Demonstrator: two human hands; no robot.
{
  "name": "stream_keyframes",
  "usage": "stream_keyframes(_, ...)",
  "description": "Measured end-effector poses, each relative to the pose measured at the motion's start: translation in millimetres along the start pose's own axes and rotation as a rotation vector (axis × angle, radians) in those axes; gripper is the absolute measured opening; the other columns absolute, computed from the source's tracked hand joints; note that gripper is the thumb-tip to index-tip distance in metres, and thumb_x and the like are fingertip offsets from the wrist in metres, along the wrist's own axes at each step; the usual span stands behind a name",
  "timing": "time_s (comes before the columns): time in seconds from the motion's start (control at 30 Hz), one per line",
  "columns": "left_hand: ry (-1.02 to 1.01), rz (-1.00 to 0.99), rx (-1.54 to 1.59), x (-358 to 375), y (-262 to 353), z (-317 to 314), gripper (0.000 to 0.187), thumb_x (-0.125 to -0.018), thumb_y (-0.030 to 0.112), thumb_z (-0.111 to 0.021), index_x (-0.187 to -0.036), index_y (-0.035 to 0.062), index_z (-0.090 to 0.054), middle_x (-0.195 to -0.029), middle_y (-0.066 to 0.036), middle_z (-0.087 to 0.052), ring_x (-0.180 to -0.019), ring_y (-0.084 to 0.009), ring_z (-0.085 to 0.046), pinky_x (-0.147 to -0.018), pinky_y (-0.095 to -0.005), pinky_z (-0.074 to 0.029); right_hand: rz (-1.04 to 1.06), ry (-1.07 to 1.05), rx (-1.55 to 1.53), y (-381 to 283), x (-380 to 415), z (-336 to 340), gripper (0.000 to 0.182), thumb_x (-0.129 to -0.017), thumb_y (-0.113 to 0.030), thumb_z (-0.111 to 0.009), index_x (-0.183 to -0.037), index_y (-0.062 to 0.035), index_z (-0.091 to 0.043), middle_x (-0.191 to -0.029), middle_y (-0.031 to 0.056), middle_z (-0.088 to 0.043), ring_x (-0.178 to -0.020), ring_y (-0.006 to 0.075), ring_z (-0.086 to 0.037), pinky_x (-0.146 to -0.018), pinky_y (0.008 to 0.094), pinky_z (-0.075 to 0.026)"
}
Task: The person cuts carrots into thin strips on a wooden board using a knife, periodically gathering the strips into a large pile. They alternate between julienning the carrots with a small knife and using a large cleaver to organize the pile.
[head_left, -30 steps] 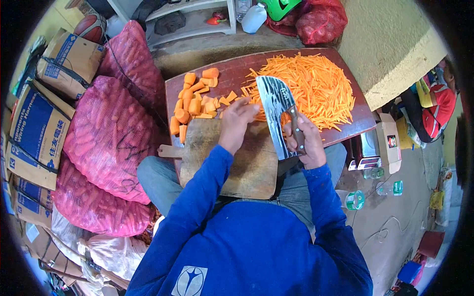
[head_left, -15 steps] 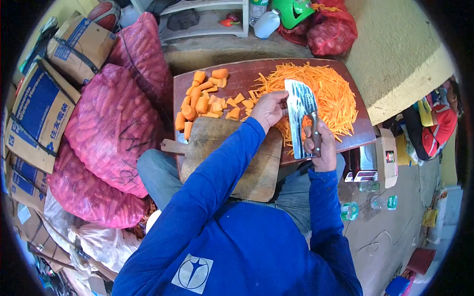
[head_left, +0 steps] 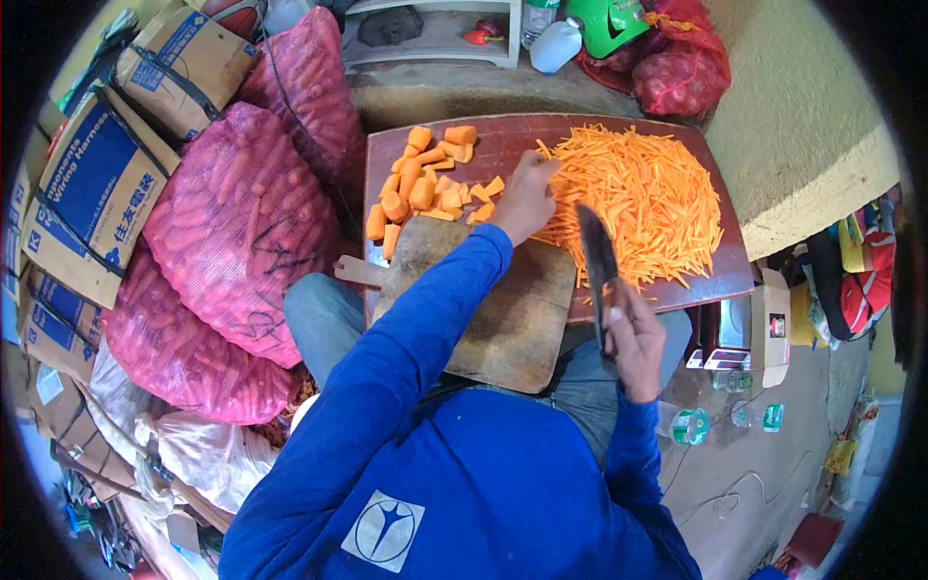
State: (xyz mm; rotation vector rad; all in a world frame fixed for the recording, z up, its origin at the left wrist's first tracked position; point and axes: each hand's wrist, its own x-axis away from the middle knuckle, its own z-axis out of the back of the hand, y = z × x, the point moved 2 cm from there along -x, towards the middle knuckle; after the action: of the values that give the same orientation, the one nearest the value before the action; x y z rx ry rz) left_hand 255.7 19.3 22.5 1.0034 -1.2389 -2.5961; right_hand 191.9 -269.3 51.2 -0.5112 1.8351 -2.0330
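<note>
My right hand (head_left: 633, 338) grips the handle of a broad-bladed kitchen knife (head_left: 597, 249), raised with its blade pointing up beside a heap of carrot strips (head_left: 648, 208). At the heap's left edge is my left hand (head_left: 528, 198), fingers bent together and pointing down. What they hold, if anything, is hidden. Below it, a worn wooden cutting board (head_left: 503, 319) lies across my lap and against the table's near edge. Peeled carrot chunks (head_left: 422, 191) are scattered on the left part of the reddish-brown table (head_left: 503, 130).
Pink mesh sacks of carrots (head_left: 237, 222) are stacked at left beside strapped cardboard boxes (head_left: 92, 193). Behind the table are a white shelf (head_left: 435, 56), a green helmet (head_left: 607, 27) and a red net sack (head_left: 681, 77). Plastic bottles (head_left: 689, 426) stand or lie on the floor at right.
My left hand has left the knife blade and moved to the edge of the carrot strips. The knife has turned edge-on and dropped lower in my right hand. The whole view has shifted slightly.
</note>
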Motion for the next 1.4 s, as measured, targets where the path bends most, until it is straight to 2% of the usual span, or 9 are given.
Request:
stream_keyframes(0.17, -0.137, -0.082, -0.396, -2.4, -36.6, 45.5, 0.044, -0.080, 0.008, -0.072, -0.125, 0.0098, -0.076, -0.123, -0.019, -0.066, -0.122, -0.0406, -0.061, -0.095, -0.0553, -0.050, 0.048, -0.189, 0.095, 9.5, 24.6, -31.4, 0.047, -0.102, -0.007, -0.068, -0.147, 0.0047, -0.059, -0.106, 0.0063, -0.070, -0.090, 0.0111, -0.062, -0.083, 0.0297, -0.054)
stream_keyframes(0.27, -0.373, -0.021, -0.850, -1.2, -67.2, 84.1, 0.052, -0.078, 0.020, -0.077, -0.130, 0.0187, -0.075, -0.129, -0.013, -0.067, -0.129, -0.0345, -0.059, -0.098, -0.0633, -0.043, 0.071, -0.281, 0.058, 7.4, 28.1, -45.9, 0.049, -0.105, -0.016, -0.067, -0.150, 0.0008, -0.060, -0.087, -0.0028, -0.062, -0.063, 0.0035, -0.050, -0.056, 0.0225, -0.041)
stream_keyframes(0.63, -0.596, 0.098, -1.001, -1.2, -88.8, 117.5, 0.047, -0.083, 0.032, -0.083, -0.127, 0.0194, -0.075, -0.122, -0.011, -0.072, -0.133, -0.0368, -0.058, -0.105, -0.0754, -0.037, 0.112, -0.294, 0.141, -1.6, 21.4, -52.9, 0.048, -0.104, -0.013, -0.066, -0.150, 0.0008, -0.059, -0.089, -0.0016, -0.062, -0.067, 0.0039, -0.051, -0.059, 0.0237, -0.043)
stream_keyframes(0.7, -0.624, 0.127, -1.017, -5.4, -91.1, 117.6, 0.041, -0.083, 0.034, -0.084, -0.120, 0.0171, -0.077, -0.119, -0.010, -0.073, -0.131, -0.0365, -0.059, -0.106, -0.0765, -0.035, 0.011, -0.301, 0.111, -6.1, 23.5, -51.2, 0.045, -0.104, -0.012, -0.066, -0.146, 0.0041, -0.060, -0.118, 0.0189, -0.076, -0.107, 0.0165, -0.069, -0.097, 0.0323, -0.054)
stream_keyframes(0.9, -0.699, 0.219, -0.989, -12.9, -91.7, 124.1, 0.037, -0.079, 0.033, -0.082, -0.112, 0.0154, -0.078, -0.126, -0.008, -0.072, -0.128, -0.0329, -0.062, -0.104, -0.0661, -0.037, 0.001, -0.277, 0.133, -5.4, 18.8, -47.8, 0.045, -0.105, -0.011, -0.065, -0.147, 0.0035, -0.059, -0.118, 0.0177, -0.076, -0.108, 0.0163, -0.068, -0.097, 0.0326, -0.053)
stream_keyframes(1.13, -0.447, 0.071, -0.644, -11.3, -88.6, 127.8, 0.025, -0.079, 0.019, -0.088, -0.080, 0.0080, -0.065, -0.088, -0.012, -0.073, -0.094, -0.0344, -0.070, -0.085, -0.0558, -0.040, -0.008, -0.266, 0.140, -4.5, 17.0, -47.6, 0.044, -0.105, -0.013, -0.065, -0.146, 0.0023, -0.060, -0.114, 0.0165, -0.075, -0.103, 0.0158, -0.068, -0.095, 0.0327, -0.054)
stream_keyframes(1.2, -0.409, 0.083, -0.519, -11.6, -83.1, 131.2, 0.024, -0.081, 0.020, -0.085, -0.079, 0.0088, -0.064, -0.087, -0.013, -0.073, -0.092, -0.0358, -0.069, -0.085, -0.0530, -0.036, 0.047, -0.245, 0.119, -2.6, 15.7, -48.4, 0.043, -0.105, -0.011, -0.063, -0.146, 0.0010, -0.062, -0.088, -0.0003, -0.063, -0.061, 0.0045, -0.049, -0.056, 0.0241, -0.043)
stream_keyframes(1.33, -0.261, 0.116, -0.245, 6.3, -45.4, 139.0, 0.025, -0.086, 0.017, -0.086, -0.078, 0.0057, -0.065, -0.074, -0.012, -0.067, -0.074, -0.0242, -0.065, -0.076, -0.0444, -0.044, 0.051, -0.232, 0.124, 2.2, 13.8, -45.6, 0.043, -0.106, -0.011, -0.062, -0.147, 0.0011, -0.061, -0.089, -0.0001, -0.064, -0.061, 0.0045, -0.049, -0.056, 0.0242, -0.043)
stream_keyframes(1.4, -0.252, 0.208, -0.143, 33.7, -34.2, 136.2, 0.025, -0.087, 0.017, -0.086, -0.078, 0.0044, -0.066, -0.071, -0.012, -0.065, -0.069, -0.0194, -0.062, -0.070, -0.0405, -0.047, 0.014, -0.245, 0.158, 4.5, 13.3, -42.9, 0.044, -0.106, -0.015, -0.065, -0.146, 0.0033, -0.060, -0.104, 0.0134, -0.073, -0.090, 0.0149, -0.066, -0.085, 0.0322, -0.055)
